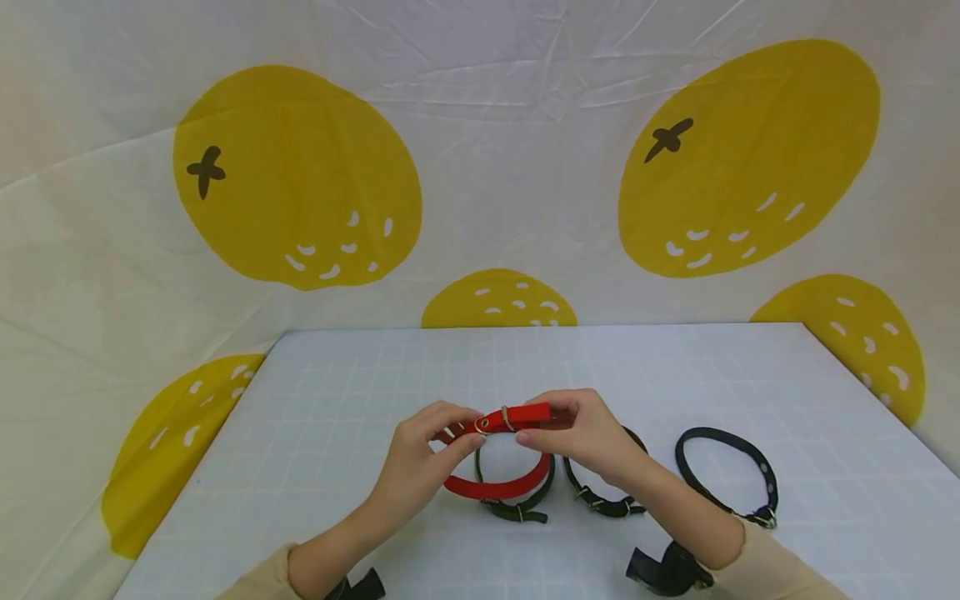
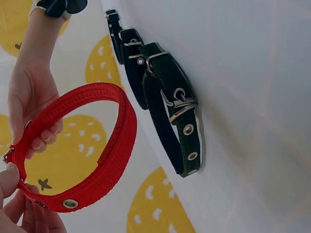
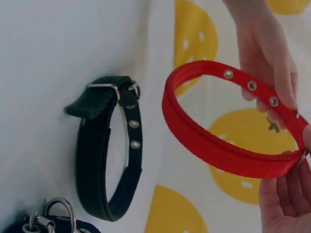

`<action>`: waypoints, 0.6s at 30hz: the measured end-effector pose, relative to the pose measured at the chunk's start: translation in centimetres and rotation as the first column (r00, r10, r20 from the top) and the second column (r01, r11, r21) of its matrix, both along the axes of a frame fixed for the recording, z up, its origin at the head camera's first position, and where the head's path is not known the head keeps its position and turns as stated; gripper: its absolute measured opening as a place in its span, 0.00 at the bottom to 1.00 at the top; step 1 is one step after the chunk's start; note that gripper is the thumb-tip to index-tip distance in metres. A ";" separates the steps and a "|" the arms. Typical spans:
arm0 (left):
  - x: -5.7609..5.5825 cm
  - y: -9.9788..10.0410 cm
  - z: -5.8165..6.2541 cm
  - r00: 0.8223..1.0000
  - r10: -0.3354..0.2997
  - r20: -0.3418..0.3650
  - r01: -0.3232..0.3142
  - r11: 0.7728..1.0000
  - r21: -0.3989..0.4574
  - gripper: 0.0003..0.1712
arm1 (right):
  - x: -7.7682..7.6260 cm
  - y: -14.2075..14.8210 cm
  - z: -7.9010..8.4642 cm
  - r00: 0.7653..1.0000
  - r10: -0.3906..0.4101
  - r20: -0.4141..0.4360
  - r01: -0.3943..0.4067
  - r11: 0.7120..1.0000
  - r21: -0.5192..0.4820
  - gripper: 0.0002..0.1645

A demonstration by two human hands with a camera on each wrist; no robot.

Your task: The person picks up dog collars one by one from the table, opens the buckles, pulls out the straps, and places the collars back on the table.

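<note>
A red looped fabric collar [image 1: 498, 490] is pinched in the narrow grip of both left hand [image 1: 426, 446] and right hand [image 1: 588, 432], above the white gridded bench [image 1: 360, 367], near three dark buckled collars [image 1: 603, 505].

I have two hands [image 1: 412, 446], two sleeves [image 1: 780, 562] and two wrist devices [image 1: 663, 573]; I count one red collar [image 1: 498, 490] and three dark collars [image 1: 611, 507], four collars in all; my right wrist view shows three eyelets [image 3: 251, 86] along the red one; I see one table [image 1: 360, 375] and one cloth [image 1: 517, 192]; my head view takes in five yellow shapes [image 1: 300, 175] and two dark crosses [image 1: 206, 172].
</note>
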State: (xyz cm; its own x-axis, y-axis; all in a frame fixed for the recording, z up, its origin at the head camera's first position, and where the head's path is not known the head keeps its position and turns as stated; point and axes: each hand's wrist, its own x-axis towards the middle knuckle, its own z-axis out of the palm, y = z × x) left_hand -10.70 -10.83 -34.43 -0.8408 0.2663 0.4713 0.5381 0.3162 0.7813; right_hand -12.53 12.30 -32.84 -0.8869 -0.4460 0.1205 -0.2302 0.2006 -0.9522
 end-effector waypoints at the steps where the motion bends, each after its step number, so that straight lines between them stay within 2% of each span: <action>1: 0.0 0.0 0.0 1.000 0.000 0.002 0.000 1.000 0.002 0.12 | 0.0 0.0 0.0 1.000 -0.004 0.001 0.004 1.000 0.001 0.14; 7: 0.0 0.0 -0.2 1.000 0.005 0.023 -0.005 1.000 0.000 0.10 | 0.1 0.0 -0.1 0.999 -0.034 -0.003 0.034 0.999 0.005 0.14; 12: 0.0 0.0 -0.2 1.000 0.003 0.031 -0.002 1.000 -0.006 0.09 | 0.1 -0.1 -0.2 0.998 -0.054 0.028 0.055 0.998 -0.006 0.14; 18: 0.1 -0.2 -0.2 0.998 -0.021 0.066 0.021 1.000 -0.006 0.09 | 0.1 -0.2 -0.1 0.998 -0.047 0.038 0.048 0.999 -0.020 0.15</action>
